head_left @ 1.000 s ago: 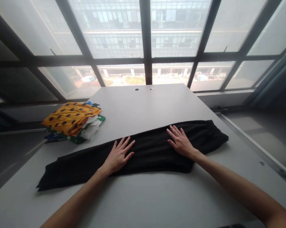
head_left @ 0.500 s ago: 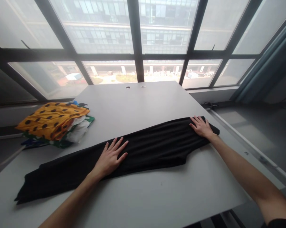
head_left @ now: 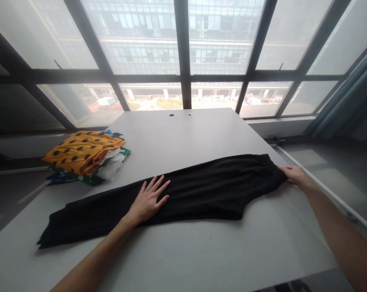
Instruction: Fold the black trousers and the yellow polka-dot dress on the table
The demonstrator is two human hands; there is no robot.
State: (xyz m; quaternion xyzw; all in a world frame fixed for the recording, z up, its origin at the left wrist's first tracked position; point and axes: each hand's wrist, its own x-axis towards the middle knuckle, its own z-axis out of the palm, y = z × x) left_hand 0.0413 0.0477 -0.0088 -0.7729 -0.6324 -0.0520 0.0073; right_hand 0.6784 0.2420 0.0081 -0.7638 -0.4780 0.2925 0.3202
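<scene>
A long black garment (head_left: 201, 188) lies stretched across the grey table (head_left: 186, 134), folded lengthwise, with its narrow end at the left. My left hand (head_left: 149, 200) rests flat on the garment's middle, fingers spread. At the wide right end, near the table's right edge, my right hand (head_left: 296, 176) has its fingers curled onto the cloth's edge. Both forearms reach in from the bottom of the view.
A pile of folded clothes (head_left: 86, 156), topped by an orange piece with black dots, sits at the table's left side. Two small holes (head_left: 180, 114) mark the far edge. Big windows (head_left: 183, 52) stand behind, and a blue curtain (head_left: 348, 109) hangs at right.
My right hand has slid rightwards along the garment, from its middle to its right end, and now closes on the edge. The left hand stays flat in place.
</scene>
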